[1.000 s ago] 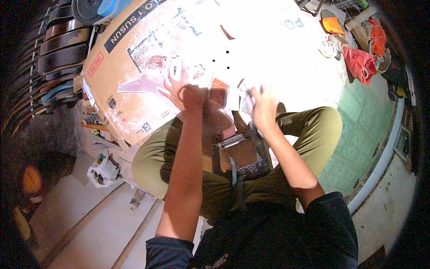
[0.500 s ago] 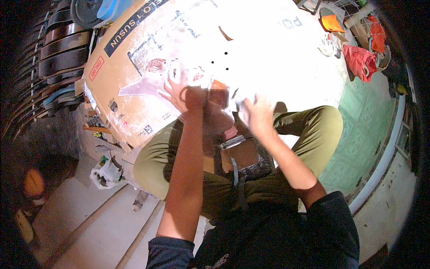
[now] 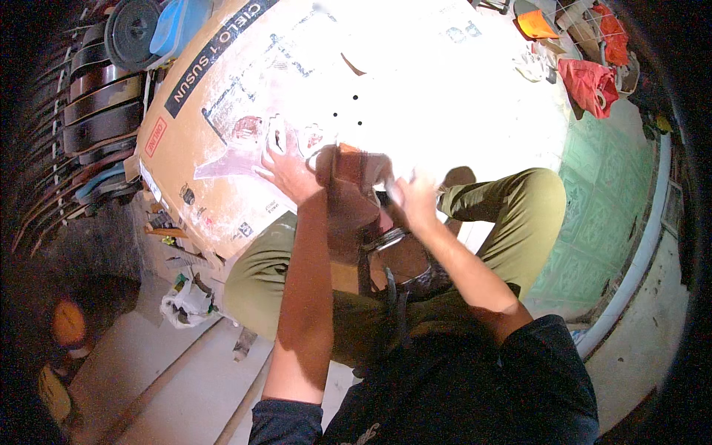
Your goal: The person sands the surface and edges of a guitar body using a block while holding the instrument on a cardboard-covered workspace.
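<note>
Nearest: black cloth shirt (image 3: 460, 393), pale script illegible. Right bare hand (image 3: 417, 200), blurred, fingers curled round small pale item (image 3: 395, 193), material unclear, beside shadowed reddish-brown smooth piece (image 3: 352, 215). Left bare hand (image 3: 293, 176), fingers spread, grasping nothing, resting on dusty pinkish flat pointed piece (image 3: 236, 163), atop brown printed cardboard (image 3: 169, 176). Step: apparently rubbing, left bracing; next stroke seemingly calls for steady left palm. Beyond: red boxed label (image 3: 156, 137), dark band with pale capitals (image 3: 215, 55).

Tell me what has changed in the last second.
The right hand, gripping a pale, blurred piece, has moved slightly toward the body. The view has shifted a little. Nothing was visibly taken up or let go: the left hand stays spread over the cardboard; the red bundle remains.
</note>
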A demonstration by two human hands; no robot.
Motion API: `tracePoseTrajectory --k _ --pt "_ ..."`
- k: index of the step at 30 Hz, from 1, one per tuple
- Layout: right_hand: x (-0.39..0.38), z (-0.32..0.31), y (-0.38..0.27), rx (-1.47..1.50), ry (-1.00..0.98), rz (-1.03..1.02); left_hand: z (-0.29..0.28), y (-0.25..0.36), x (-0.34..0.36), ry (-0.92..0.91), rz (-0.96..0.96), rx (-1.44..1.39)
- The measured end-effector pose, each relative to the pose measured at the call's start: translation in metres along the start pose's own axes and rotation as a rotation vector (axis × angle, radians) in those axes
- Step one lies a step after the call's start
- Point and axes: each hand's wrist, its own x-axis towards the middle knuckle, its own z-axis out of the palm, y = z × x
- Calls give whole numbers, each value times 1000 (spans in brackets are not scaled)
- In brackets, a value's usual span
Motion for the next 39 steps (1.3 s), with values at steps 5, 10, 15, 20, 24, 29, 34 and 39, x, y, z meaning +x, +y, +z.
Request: tracePoseTrajectory --k 5,10,15,20,24,29,34,39 --pt "1 -20 -45 1 -45 125 7 -5 3 -17 -38 53" --pt "49 -52 -42 87 -149 311 -2 -6 -4 -65 8 -49" --pt "10 -27 -44 -167 -177 -108 19 -13 -11 4 -21 -116" --pt "3 -24 -56 -125 -26 -29 -18 0 -9 -10 12 -144" --pt "41 -28 -42 -57 -141 71 -19 -10 -5 15 41 95" --pt "-3 -19 -65 -209 -69 -106 -31 -1 -6 1 32 64" --pt "29 -22 -37 -64 -35 123 -19 -8 -9 -47 6 -10" --pt "34 -35 -33 -159 -94 18 -16 2 -5 25 1 -51"
